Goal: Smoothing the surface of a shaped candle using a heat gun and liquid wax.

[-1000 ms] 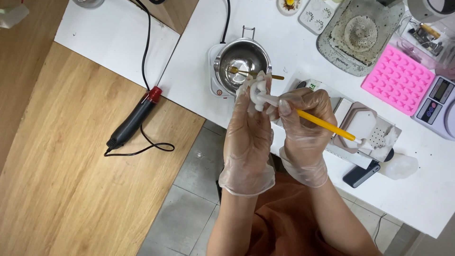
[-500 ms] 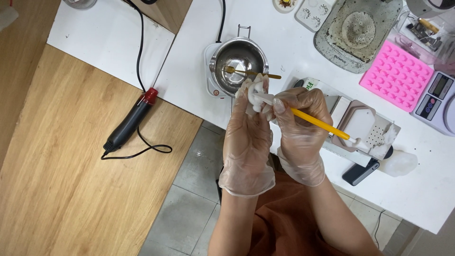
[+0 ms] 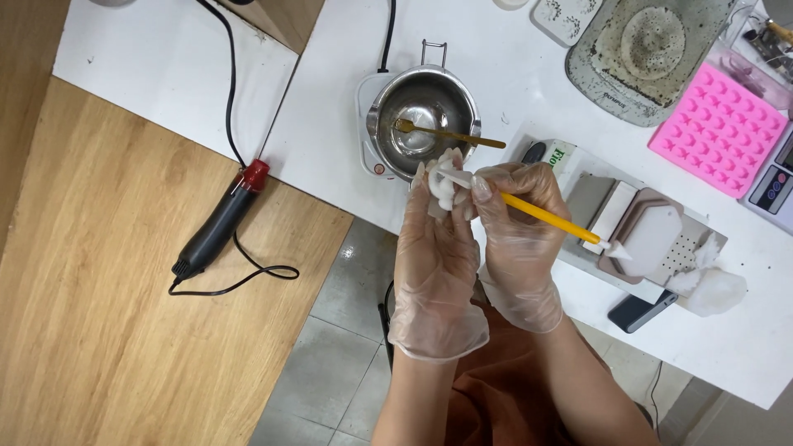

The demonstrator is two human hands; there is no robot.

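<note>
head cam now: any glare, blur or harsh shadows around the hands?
Head view: light is even and soft, shadows faint. The steel pot shows bright reflections on its inner wall. The left hand and right hand in clear gloves are sharp, with no motion blur; the small white piece is nearly washed out. The pink mold is cropped at the right edge.

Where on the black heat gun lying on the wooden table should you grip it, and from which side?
Grip the heat gun around its black body, coming from above. It lies flat with open wood either side. Avoid the red nozzle and the cord looping off its tail.
</note>
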